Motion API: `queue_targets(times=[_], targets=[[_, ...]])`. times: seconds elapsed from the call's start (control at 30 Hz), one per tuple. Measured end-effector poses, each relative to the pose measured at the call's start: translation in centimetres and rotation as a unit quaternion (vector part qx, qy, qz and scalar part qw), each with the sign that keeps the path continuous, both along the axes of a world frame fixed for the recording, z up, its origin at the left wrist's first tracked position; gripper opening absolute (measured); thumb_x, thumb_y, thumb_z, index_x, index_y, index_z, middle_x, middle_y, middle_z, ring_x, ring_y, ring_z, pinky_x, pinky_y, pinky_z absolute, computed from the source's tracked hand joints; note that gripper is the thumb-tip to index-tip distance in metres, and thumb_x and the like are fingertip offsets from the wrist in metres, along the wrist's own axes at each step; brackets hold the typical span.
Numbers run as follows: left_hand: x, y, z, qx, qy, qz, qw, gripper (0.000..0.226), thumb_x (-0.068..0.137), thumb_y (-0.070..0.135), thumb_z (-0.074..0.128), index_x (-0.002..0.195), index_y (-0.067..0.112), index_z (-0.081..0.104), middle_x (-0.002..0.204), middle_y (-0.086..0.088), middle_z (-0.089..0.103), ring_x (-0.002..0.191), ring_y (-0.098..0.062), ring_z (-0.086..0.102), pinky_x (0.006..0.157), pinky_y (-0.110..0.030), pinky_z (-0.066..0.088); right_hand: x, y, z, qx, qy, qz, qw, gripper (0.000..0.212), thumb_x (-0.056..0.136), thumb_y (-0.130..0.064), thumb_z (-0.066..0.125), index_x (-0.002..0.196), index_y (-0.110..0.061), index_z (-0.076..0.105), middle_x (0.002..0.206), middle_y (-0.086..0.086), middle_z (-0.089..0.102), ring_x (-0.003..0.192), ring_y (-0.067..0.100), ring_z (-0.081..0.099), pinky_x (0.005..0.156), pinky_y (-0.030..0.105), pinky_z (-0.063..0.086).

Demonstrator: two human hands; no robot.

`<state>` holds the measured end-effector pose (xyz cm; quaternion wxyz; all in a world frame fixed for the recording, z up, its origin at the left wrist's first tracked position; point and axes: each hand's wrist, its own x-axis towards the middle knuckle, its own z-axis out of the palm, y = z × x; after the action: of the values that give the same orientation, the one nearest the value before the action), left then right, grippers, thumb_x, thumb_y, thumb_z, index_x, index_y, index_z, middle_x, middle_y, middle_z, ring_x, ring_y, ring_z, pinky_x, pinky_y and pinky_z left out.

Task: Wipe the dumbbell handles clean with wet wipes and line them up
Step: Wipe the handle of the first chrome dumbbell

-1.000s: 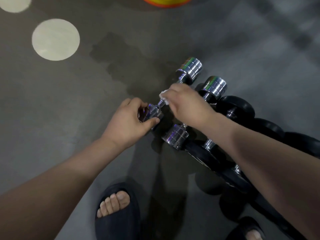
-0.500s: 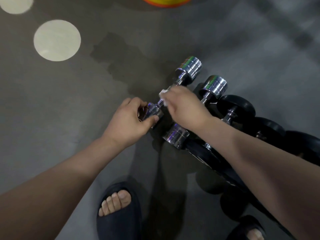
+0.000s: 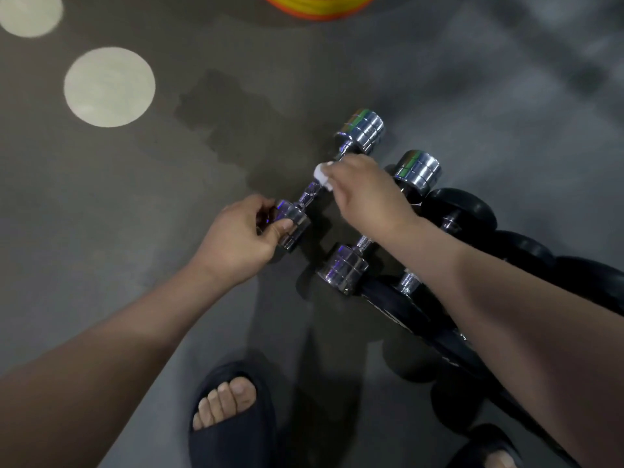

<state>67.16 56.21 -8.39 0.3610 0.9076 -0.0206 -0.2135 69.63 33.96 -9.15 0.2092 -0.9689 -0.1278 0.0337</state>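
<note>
The first chrome dumbbell (image 3: 309, 194) lies on the grey floor (image 3: 135, 204), at the left end of a row. The left hand (image 3: 236, 238) grasps its near head, thumb and fingers curled round the chrome. The right hand (image 3: 364, 194) pinches a white wet wipe (image 3: 320, 173) against the handle, just below the far head, so the bare knurled stretch of handle shows between the two hands. A second chrome dumbbell (image 3: 344, 268) lies just beside it to the right, then the black dumbbells (image 3: 459, 211).
</note>
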Motion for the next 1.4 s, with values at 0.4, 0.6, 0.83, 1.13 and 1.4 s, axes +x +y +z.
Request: queue_targets(times=[0.4,0.6,0.83,1.13,1.4], targets=[[0.5,0.6,-0.5,-0.050,0.042,0.044,0.997,0.025,0.091,0.034,0.071,0.114,0.029,0.064,0.095,0.021,0.064,0.091,0.005,0.063,0.087,-0.018,0.048,0.6,0.9,-0.6,-0.017,-0.024,-0.088,0.996,0.026,0.085,0.002,0.056,0.104,-0.009,0.070,0.084,0.014,0.061,0.078,0.037,0.057,0.063,0.032,0.035],[0.8,0.8,-0.7,-0.056,0.048,0.043,0.996,0.021,0.091,0.034,0.072,0.110,0.029,0.064,0.094,0.018,0.067,0.084,0.012,0.061,0.076,-0.004,0.044,-0.1,0.9,-0.7,0.018,-0.015,-0.098,0.995,0.026,0.094,-0.005,0.052,0.117,-0.009,0.065,0.093,0.016,0.062,0.085,0.036,0.058,0.067,0.035,0.039],[0.9,0.8,-0.9,-0.049,0.048,0.035,0.997,0.024,0.091,0.033,0.071,0.113,0.025,0.065,0.098,0.013,0.071,0.086,0.005,0.065,0.077,-0.012,0.046,0.8,-0.3,-0.7,0.002,-0.009,-0.045,0.999,0.024,0.098,-0.018,0.049,0.112,-0.017,0.068,0.092,0.009,0.064,0.086,0.032,0.059,0.070,0.036,0.043],[0.9,1.1,-1.1,-0.061,0.053,0.040,0.996,0.025,0.092,0.034,0.070,0.115,0.025,0.066,0.100,0.008,0.073,0.092,-0.007,0.069,0.091,-0.029,0.054,-0.4,0.7,-0.4,0.093,0.052,-0.147,0.983,0.038,0.095,-0.012,0.057,0.133,-0.010,0.057,0.124,0.012,0.061,0.108,0.026,0.059,0.088,0.025,0.041],[0.8,0.9,-0.6,-0.058,0.047,0.043,0.996,0.025,0.091,0.032,0.071,0.114,0.024,0.067,0.099,0.010,0.072,0.091,-0.005,0.068,0.085,-0.022,0.051,0.9,0.7,1.7,0.319,0.241,-0.275,0.875,0.029,0.101,-0.025,0.055,0.085,-0.003,0.064,0.067,-0.011,0.066,0.053,0.002,0.058,0.056,0.024,0.049]])
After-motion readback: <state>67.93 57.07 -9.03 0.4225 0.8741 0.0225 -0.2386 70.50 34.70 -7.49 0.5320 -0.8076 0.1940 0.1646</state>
